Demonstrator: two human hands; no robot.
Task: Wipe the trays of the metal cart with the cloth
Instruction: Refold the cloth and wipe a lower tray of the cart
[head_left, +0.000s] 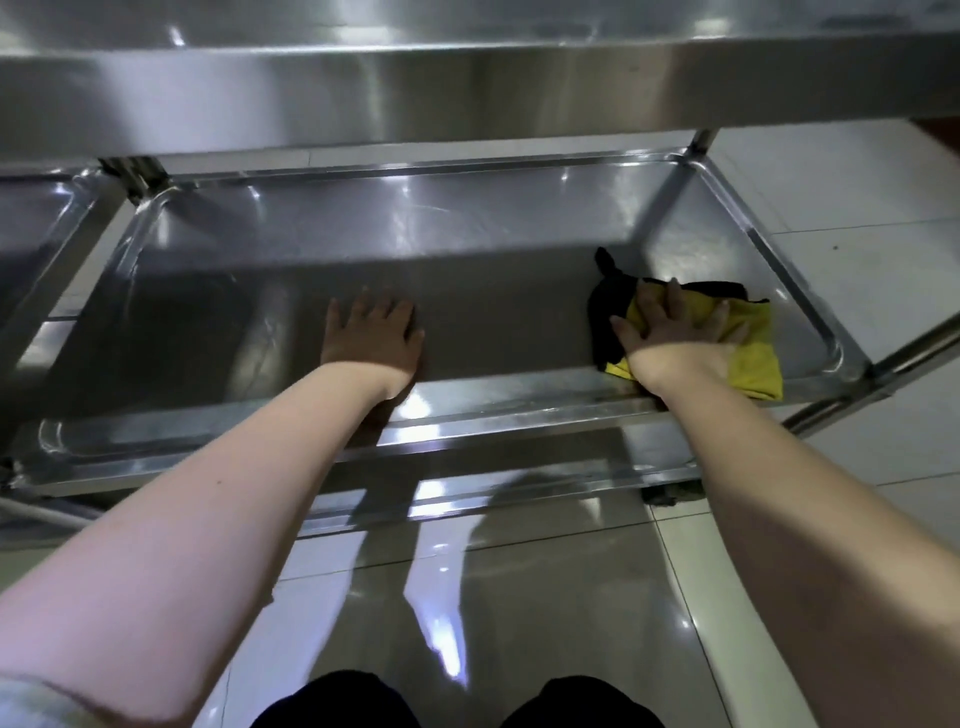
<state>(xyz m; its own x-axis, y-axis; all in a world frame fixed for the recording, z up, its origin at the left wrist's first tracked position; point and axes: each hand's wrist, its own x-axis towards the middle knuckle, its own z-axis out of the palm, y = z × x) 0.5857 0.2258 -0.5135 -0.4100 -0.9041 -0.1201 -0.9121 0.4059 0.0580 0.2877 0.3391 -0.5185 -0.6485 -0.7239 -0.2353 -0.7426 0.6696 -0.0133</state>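
Knees in dark trousers (457, 701) sit at the bottom edge of my view, above a glossy tiled floor (519, 597), and both bare forearms reach forward from there into the metal cart (519, 93). I am working on the lower tray (363, 218), which lies under the shadow of the upper tray (208, 98).

My right hand (675, 325) lies flat with fingers spread, pressing the cloth (753, 358) down rather than gripping it; the grip is released, palm on fabric. That cloth, yellow with a black side showing, lies in the near right corner of the lower tray, its near edge lapping onto the tray's front rim. My left hand (371, 332) is also released, palm flat on bare steel near the middle of the tray, well apart from the cloth, and I judge it is bracing me.

As I read it, the step in hand is wiping this lower tray, with the right end under way. Next I would sweep the cloth leftward along the floor of the tray, keeping even pressure, and lift the left hand clear so the pass can run through to the far left corner.
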